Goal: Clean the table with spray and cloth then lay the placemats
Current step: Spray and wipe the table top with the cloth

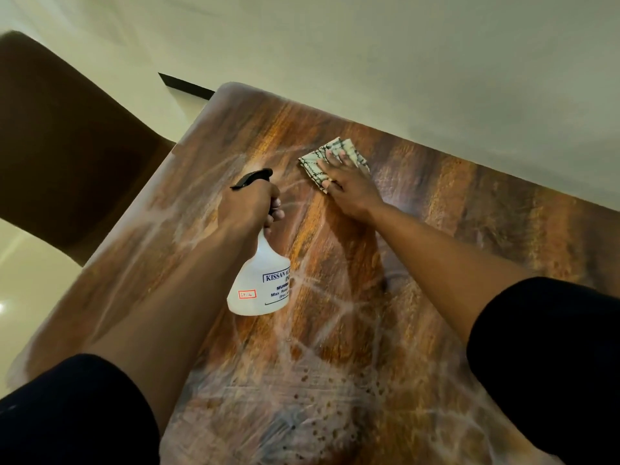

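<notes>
A glossy brown wooden table (453, 203) fills the view, streaked with pale wet marks. My left hand (246, 204) is shut around the neck of a white spray bottle (258, 283) with a black trigger head, held above the table's middle. My right hand (349, 187) lies flat, fingers spread, pressing a folded patterned cloth (323, 156) onto the tabletop toward the far edge. No placemats are in view.
A dark brown chair (63, 146) stands at the table's far left corner. A pale wall runs along the table's far side, with a dark skirting strip (184, 83) near the corner. Light floor (30, 273) shows at the left.
</notes>
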A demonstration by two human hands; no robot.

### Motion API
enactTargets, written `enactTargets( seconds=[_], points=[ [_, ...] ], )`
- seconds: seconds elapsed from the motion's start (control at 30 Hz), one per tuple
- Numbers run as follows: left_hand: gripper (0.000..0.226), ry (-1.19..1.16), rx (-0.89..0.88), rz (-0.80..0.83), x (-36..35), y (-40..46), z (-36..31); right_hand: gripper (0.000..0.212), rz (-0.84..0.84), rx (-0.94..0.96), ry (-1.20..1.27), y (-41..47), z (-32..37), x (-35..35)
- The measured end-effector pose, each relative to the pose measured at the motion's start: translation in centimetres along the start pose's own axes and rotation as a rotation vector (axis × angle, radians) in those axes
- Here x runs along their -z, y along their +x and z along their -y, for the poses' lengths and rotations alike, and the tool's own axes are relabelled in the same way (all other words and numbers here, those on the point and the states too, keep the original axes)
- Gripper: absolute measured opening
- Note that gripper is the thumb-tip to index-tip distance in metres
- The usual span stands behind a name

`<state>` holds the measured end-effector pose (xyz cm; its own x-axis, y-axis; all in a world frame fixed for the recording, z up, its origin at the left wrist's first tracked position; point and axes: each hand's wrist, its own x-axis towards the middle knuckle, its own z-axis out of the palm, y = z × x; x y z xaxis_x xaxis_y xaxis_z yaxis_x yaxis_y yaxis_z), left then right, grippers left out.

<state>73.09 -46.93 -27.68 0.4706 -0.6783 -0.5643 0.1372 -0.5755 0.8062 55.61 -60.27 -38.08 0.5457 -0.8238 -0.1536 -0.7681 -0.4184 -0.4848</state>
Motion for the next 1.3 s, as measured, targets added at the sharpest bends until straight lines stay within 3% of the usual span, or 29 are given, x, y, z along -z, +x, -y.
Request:
enactTargets(
  seconds=[0.1, 0.27, 0.33, 0.4, 0.6, 0.7, 0.83, 0.9, 1.0, 1.13, 1.23, 1.3],
  points=[
    [0.043, -0.008, 0.024, -0.02, 0.1, 1.5, 0.0, 0.054, -0.031, -0.052, -0.009, 0.6, -1.8, 1.1],
    [0.057, -0.02, 0.036, 0.028, 0.3, 4.4, -0.3, 0.053, -0.228, -0.336, -0.032, 2.8, -2.9, 1.4],
    [0.049, -0.044, 0.047, 0.048, 0.9, 5.1, -1.0, 0.052, -0.298, -0.428, -0.046, 4.2, -2.0, 1.1],
    [0.025, -0.05, 0.017, 0.07, 1.7, 5.4, -1.8, 0.052, -0.339, -0.46, -0.075, 5.4, -1.0, 0.8],
    [0.025, -0.041, -0.004, 0.062, 3.8, 8.0, -3.4, 0.052, -0.191, -0.145, -0.068, 8.4, 4.0, -0.9],
    [0.011, -0.01, -0.006, 0.062, 4.1, 9.2, -3.9, 0.053, -0.078, 0.067, -0.097, 9.1, 6.8, -2.9],
    [0.004, 0.028, 0.024, 0.075, 4.3, 10.7, -4.7, 0.052, 0.002, 0.171, -0.049, 9.9, 5.1, -1.8],
    [0.011, 0.041, 0.033, 0.08, 4.3, 11.2, -4.9, 0.051, -0.052, 0.081, -0.055, 10.2, 3.0, -0.8],
    [0.018, 0.055, 0.042, 0.077, 4.3, 11.5, -4.9, 0.051, -0.224, -0.206, -0.05, 10.3, 0.1, 0.8],
    [0.022, 0.027, 0.018, 0.082, 4.8, 11.6, -4.8, 0.053, -0.346, -0.516, -0.015, 11.1, 0.6, 1.3],
    [0.024, 0.027, 0.032, 0.095, 5.3, 11.8, -4.7, 0.055, -0.397, -0.557, 0.0, 11.9, 3.6, 0.4],
    [0.023, 0.03, 0.04, 0.099, 5.4, 12.1, -4.7, 0.054, -0.394, -0.444, -0.039, 11.9, 6.2, -0.6]
  ],
)
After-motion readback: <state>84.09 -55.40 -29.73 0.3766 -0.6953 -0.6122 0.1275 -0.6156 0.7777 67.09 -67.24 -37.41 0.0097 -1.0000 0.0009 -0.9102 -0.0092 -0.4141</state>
